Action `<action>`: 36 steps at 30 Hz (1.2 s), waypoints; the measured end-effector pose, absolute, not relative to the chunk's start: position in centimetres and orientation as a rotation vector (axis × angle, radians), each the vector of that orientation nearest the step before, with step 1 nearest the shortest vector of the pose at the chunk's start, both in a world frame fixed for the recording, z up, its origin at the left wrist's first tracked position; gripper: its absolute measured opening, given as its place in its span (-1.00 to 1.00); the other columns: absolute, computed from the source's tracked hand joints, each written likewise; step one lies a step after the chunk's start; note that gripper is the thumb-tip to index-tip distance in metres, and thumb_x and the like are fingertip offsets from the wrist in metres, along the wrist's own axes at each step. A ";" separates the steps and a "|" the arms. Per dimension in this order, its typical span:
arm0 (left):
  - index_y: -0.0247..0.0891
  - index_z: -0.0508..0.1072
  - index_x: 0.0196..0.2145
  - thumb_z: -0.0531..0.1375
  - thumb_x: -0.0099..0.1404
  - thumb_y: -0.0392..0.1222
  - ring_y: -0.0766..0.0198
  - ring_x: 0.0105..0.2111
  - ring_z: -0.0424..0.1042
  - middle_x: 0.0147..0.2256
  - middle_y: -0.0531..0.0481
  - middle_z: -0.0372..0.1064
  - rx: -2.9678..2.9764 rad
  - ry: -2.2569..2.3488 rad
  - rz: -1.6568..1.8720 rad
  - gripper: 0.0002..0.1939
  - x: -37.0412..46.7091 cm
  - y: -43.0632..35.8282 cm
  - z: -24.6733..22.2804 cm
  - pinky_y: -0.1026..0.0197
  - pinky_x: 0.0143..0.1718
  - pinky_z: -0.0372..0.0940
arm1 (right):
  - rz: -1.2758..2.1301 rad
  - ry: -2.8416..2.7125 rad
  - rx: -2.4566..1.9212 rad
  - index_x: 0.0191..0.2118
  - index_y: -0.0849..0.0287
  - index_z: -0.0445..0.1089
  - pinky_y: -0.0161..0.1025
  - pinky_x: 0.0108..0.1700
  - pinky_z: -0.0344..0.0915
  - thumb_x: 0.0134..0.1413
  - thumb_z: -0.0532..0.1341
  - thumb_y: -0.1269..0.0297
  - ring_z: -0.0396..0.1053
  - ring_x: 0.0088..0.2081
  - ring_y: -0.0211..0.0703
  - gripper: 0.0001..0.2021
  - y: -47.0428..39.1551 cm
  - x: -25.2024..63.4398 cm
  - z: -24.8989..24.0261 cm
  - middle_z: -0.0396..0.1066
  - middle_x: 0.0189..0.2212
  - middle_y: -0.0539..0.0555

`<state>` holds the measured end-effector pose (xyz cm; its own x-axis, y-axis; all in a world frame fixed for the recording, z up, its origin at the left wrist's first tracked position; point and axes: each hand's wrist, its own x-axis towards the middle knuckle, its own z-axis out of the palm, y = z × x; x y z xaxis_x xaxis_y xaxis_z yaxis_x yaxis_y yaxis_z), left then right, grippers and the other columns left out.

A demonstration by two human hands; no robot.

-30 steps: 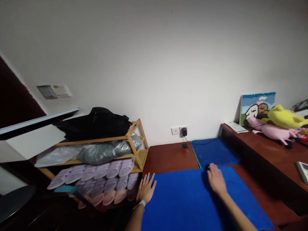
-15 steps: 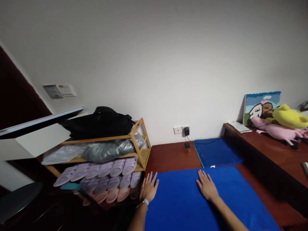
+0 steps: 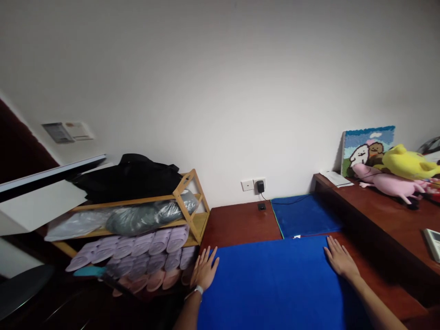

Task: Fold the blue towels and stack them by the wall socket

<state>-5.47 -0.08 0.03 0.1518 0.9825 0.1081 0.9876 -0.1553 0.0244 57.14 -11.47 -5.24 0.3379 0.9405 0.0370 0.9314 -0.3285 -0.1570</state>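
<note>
A large blue cloth [image 3: 271,279] lies flat on the reddish-brown table [image 3: 237,222]. My left hand [image 3: 204,269] rests palm down at the cloth's far left corner, its fingers spread. At the far right corner, my right hand [image 3: 342,262] lies flat with fingers stretched out, touching the cloth's edge. Neither hand grips anything. Beyond the large cloth is a smaller dark blue cloth [image 3: 304,216] with a green edge, and a small white tag [image 3: 296,237] shows between the two.
On the left stands a wooden rack [image 3: 202,224] with slippers [image 3: 161,240], plastic-wrapped items and a black bag [image 3: 129,178]. A raised ledge at the right bears plush toys [image 3: 395,181] and a picture [image 3: 367,146]. A black plug [image 3: 260,186] sits in the wall socket.
My right hand has slid right across the large cloth, from its middle to its far right corner. My left hand stays at the left corner. The view has shifted slightly right.
</note>
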 end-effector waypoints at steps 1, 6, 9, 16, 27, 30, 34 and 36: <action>-0.02 0.10 0.46 -0.11 0.55 0.11 0.07 0.47 -0.03 0.48 -0.06 -0.03 -2.347 -2.015 -0.150 -0.40 -5.4 -0.1 0.1 -0.11 0.44 -0.10 | 0.098 -1.725 -2.445 0.48 0.39 0.00 0.09 0.47 -0.09 0.32 -0.28 0.00 -0.13 0.50 0.06 -0.22 -11.5 57.0 -5.2 -0.05 0.49 0.22; -0.03 0.10 0.46 -0.10 0.55 0.11 0.04 0.47 -0.04 0.48 -0.07 -0.04 -2.354 -2.029 -0.159 -0.40 -5.4 -0.2 0.1 -0.12 0.44 -0.11 | 0.180 -1.690 -2.506 0.50 0.40 -0.06 0.09 0.48 -0.12 0.33 -0.29 0.03 -0.15 0.50 0.06 -0.23 -11.6 56.7 -3.9 -0.10 0.50 0.18; -0.03 0.10 0.46 -0.10 0.55 0.11 0.05 0.47 -0.04 0.48 -0.07 -0.03 -2.355 -2.001 -0.164 -0.39 -5.5 -0.2 -0.1 -0.12 0.44 -0.09 | 0.153 -1.599 -2.529 0.48 0.45 -0.03 0.12 0.48 -0.14 0.33 -0.27 0.08 -0.13 0.50 0.10 -0.24 -11.5 54.3 -2.8 -0.06 0.49 0.23; -0.04 0.08 0.46 -0.12 0.56 0.13 0.07 0.47 -0.06 0.49 -0.08 -0.05 -2.352 -2.013 -0.177 -0.39 -5.3 -0.5 0.0 -0.10 0.44 -0.10 | 0.163 -1.961 -1.951 0.49 0.27 0.00 0.05 0.50 -0.17 0.43 -0.25 -0.05 -0.14 0.50 0.00 -0.29 -10.1 34.7 -0.1 -0.05 0.49 0.13; -0.03 0.09 0.46 -0.11 0.55 0.13 0.04 0.47 -0.07 0.49 -0.08 -0.05 -2.363 -2.015 -0.192 -0.39 -5.3 -0.4 -0.1 -0.10 0.45 -0.11 | 0.249 -2.059 -1.930 0.50 0.18 0.00 0.08 0.49 -0.14 0.42 -0.22 -0.16 -0.13 0.50 0.01 -0.27 -10.3 31.1 -1.3 -0.07 0.49 0.11; -0.03 0.09 0.46 -0.10 0.55 0.12 0.06 0.48 -0.07 0.49 -0.08 -0.05 -2.354 -2.024 -0.191 -0.39 -5.2 -0.4 0.0 -0.08 0.45 -0.13 | 0.218 -1.963 -2.157 0.50 0.25 -0.03 0.08 0.50 -0.19 0.39 -0.22 -0.11 -0.15 0.51 0.02 -0.25 -11.3 39.4 -1.9 -0.09 0.49 0.13; -0.03 0.11 0.46 -0.08 0.55 0.11 0.07 0.47 -0.06 0.48 -0.09 -0.03 -2.350 -2.025 -0.180 -0.40 -5.1 -0.4 0.2 -0.08 0.45 -0.13 | 0.217 -1.796 -2.441 0.51 0.31 -0.06 0.05 0.50 -0.18 0.33 -0.24 -0.07 -0.19 0.51 0.01 -0.21 -13.0 49.9 -2.2 -0.10 0.50 0.13; -0.02 0.10 0.46 -0.08 0.55 0.12 0.07 0.47 -0.05 0.48 -0.09 -0.04 -2.350 -2.029 -0.174 -0.40 -5.2 -0.3 0.2 -0.09 0.45 -0.13 | 0.215 -1.747 -2.502 0.51 0.33 -0.08 0.03 0.50 -0.19 0.31 -0.26 -0.06 -0.22 0.51 0.01 -0.20 -13.7 53.0 -2.3 -0.12 0.51 0.14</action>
<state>-5.19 -0.33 0.21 0.1424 0.9842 0.1052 0.9877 -0.1482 0.0494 52.97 -13.74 -2.32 0.3388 0.9384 -0.0680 0.9268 -0.3453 -0.1475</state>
